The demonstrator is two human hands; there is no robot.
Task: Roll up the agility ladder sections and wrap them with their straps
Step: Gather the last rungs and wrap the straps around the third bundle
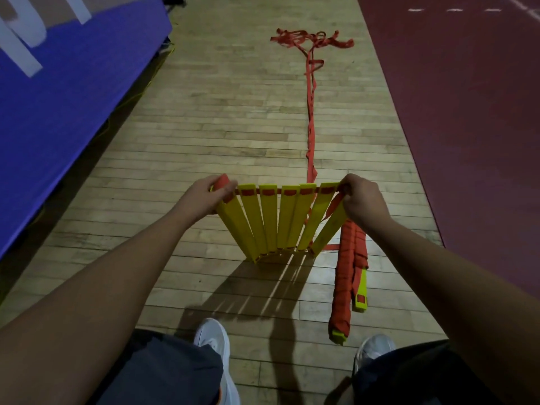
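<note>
Gripping yellow rungs [277, 217], L hand [201, 197], R hand [361, 200]

**Nothing legible from here**

On the blue padded surface [73, 97] at the far left I see big white letter strokes [79, 8], cut off by the frame edge, so I cannot read a word. The red floor [467, 112] on the right carries only white dashes [454, 10]. I make out no print on the yellow rungs [268, 217].

Plastic rungs [270, 220], glossy wood floor [204, 118]
</note>
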